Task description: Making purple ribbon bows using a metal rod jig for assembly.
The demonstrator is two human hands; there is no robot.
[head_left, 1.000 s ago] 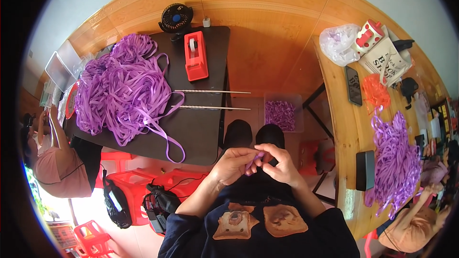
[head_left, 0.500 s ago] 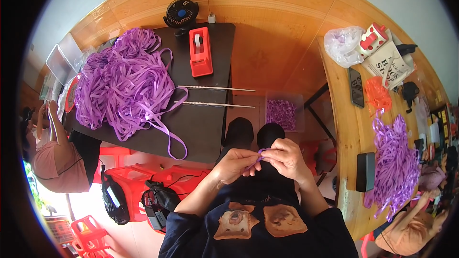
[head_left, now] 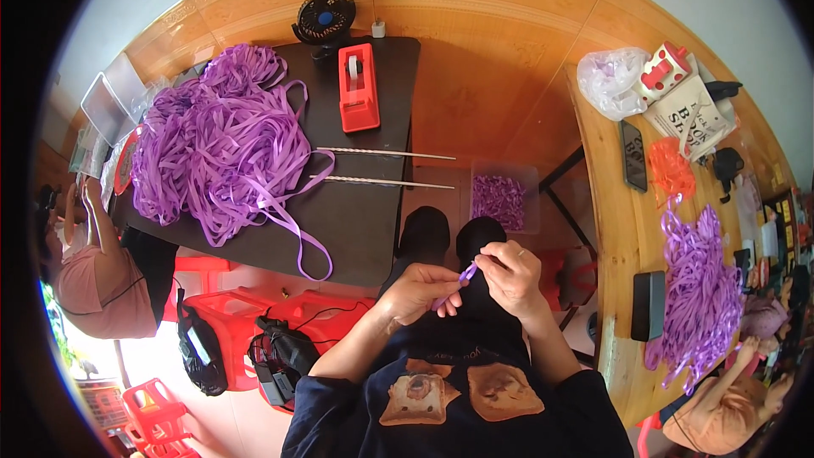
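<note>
Above my lap, a short piece of purple ribbon (head_left: pixel 467 272) stretches between my two hands. My left hand (head_left: pixel 417 293) is closed on it, thumb and forefinger pinching its lower part. The fingertips of my right hand (head_left: pixel 512 274) pinch its upper end, so that hand is closed as well. On the dark table (head_left: pixel 356 237) to the left lies a big tangled heap of purple ribbon (head_left: pixel 225 148), one loop trailing toward the near edge. Two thin, twisted light rods (head_left: pixel 390 181) rest on that table and stick out past its right edge.
A red tape dispenser (head_left: pixel 358 89) and a small black fan (head_left: pixel 325 19) stand at the back left. Below, a clear bin (head_left: pixel 500 199) holds purple pieces. The wooden table (head_left: pixel 623 229) on the right carries more purple ribbon (head_left: pixel 699 288) and a phone (head_left: pixel 632 157). People sit at both sides.
My hands have moved slightly apart. My right fingertips have shifted up and right, and more of the purple ribbon shows between the hands.
</note>
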